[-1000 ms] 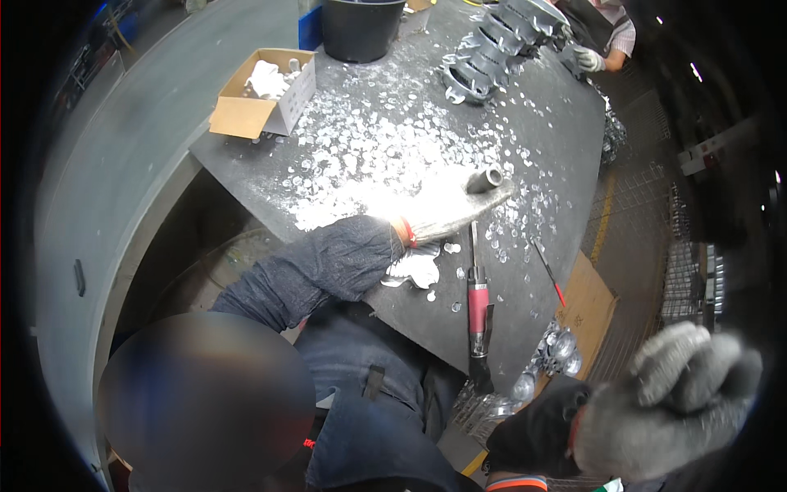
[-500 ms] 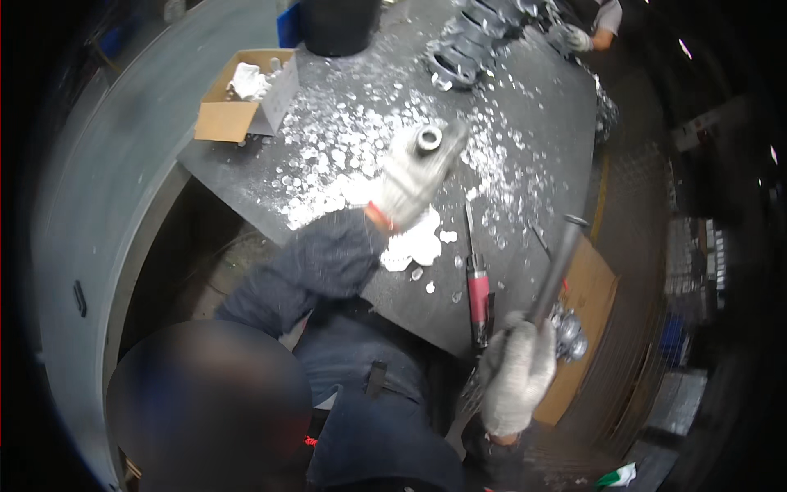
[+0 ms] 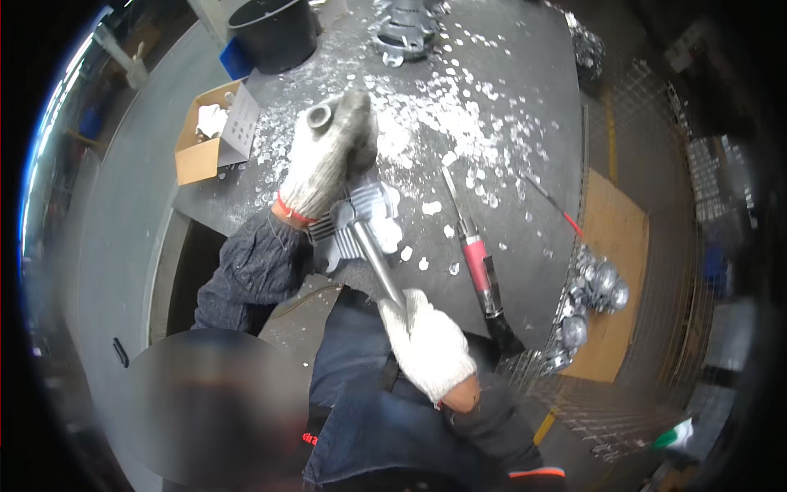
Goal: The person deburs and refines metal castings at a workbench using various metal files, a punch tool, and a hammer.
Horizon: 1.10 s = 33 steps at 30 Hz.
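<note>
Ribbed metal pc (image 3: 334,242) lies on the table (image 3: 516,295) nr its near edge, just below the L hand (image 3: 324,160) in view & beyond the R fingertips; neither hand's fingers grip it. Knobbed end of metal rod (image 3: 377,266) is over the ribs; can't tell if touching. R hand (image 3: 430,348) has gloved fingers closed round the rod's lower end, shaft slanting up-left. L hand is a gloved fist w/ metal tube (image 3: 320,126) in it, open end poking out the top; far side of grip hidden, so can't tell how tight. L forearm comes in from lower left, wrist by the pc's upper-left corner; R forearm from lower right, over the lap, hand short of the table edge. To the right, a strip w/ a few flakes, then red air tool (image 3: 475,258), tip pointing away; red-handled screwdriver (image 3: 574,223) farther right, nr the table's right edge. Silver flakes (image 3: 459,123) cover much of the middle. Far side: small carton (image 3: 197,162) at left, black bucket (image 3: 275,37) behind it, stacked castings (image 3: 406,37) top centre.
</note>
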Available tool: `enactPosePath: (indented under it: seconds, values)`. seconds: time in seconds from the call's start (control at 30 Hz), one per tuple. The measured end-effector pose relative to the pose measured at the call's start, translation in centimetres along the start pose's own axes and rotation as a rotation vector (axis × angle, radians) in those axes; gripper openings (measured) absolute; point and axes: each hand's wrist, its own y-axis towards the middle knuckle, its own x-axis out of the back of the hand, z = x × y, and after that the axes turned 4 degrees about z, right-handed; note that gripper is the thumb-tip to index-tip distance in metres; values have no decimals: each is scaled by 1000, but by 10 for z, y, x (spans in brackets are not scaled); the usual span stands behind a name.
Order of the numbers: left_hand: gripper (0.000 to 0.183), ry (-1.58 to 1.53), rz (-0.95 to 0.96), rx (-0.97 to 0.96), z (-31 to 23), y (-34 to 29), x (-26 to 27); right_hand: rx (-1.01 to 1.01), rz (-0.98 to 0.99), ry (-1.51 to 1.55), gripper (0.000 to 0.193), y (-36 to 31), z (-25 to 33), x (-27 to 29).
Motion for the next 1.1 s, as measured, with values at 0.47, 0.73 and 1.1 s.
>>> enactPosePath:
  seconds: [0.47,0.73,1.1]
  values:
    - [59,-665,150,-49,-15,-22,-13,-69,-271,418,36,-24,-24,3]
    - [49,-719,50,246,-5,-58,-50,-204,-373,1056,19,-61,-39,23]
    - [29,-597,307,-2,15,-69,-56,-147,-415,1068,21,-73,-27,26]
